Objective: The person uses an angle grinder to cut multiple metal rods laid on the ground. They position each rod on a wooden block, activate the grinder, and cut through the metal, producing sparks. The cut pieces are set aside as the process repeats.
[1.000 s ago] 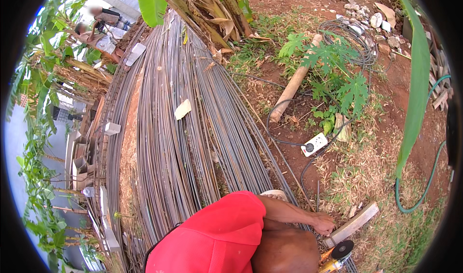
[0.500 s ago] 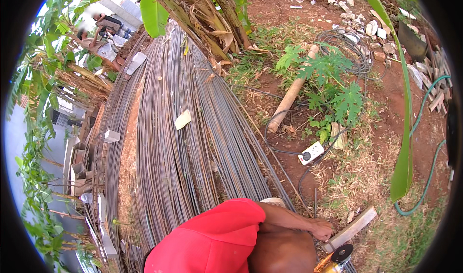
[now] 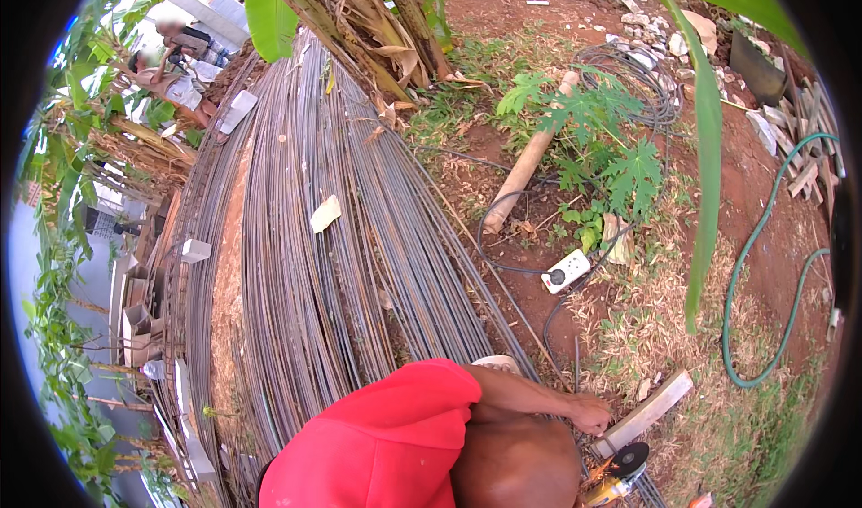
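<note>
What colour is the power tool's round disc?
The disc is black, showing best in the head view.

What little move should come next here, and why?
Perhaps ease the left hand slightly farther from the yellow grinder: orange sparks show beside its dark disc, and the hand is bare and close by, near the wooden block.

Left hand [image 3: 590, 414] low, fingers curled, just beside pale block [image 3: 644, 415]; grip unclear. Yellow grinder [image 3: 611, 492] close by, black disc [image 3: 630, 459], orange sparks [image 3: 596, 474]. Metal rods [image 3: 332, 293] leftward, white power strip [image 3: 567, 270] right of them, green hose [image 3: 742, 381] far right.
</note>
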Tool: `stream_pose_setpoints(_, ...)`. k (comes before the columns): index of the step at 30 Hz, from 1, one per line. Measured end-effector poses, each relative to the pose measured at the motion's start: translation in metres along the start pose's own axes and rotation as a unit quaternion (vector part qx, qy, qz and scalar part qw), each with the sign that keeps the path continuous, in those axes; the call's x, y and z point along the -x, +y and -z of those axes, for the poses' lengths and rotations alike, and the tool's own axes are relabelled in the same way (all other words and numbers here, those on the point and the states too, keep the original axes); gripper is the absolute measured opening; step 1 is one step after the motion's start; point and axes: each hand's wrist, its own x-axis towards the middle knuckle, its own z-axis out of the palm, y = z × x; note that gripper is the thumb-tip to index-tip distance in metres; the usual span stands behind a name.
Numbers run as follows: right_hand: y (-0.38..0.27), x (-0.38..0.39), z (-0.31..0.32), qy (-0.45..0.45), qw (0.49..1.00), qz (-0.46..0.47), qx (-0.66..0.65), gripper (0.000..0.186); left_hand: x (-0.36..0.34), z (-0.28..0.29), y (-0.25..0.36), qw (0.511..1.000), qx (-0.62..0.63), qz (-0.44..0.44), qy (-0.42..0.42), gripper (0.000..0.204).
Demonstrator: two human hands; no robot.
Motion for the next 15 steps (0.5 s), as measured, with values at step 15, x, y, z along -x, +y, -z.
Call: stream_pose_setpoints(15, -0.081, 0.054, 0.038, -0.014, 0.993, -0.058, 0.103, 0.073, -0.005, 0.018, 0.021, 0.994, 0.021, 0.087, -0.065, 0.034)
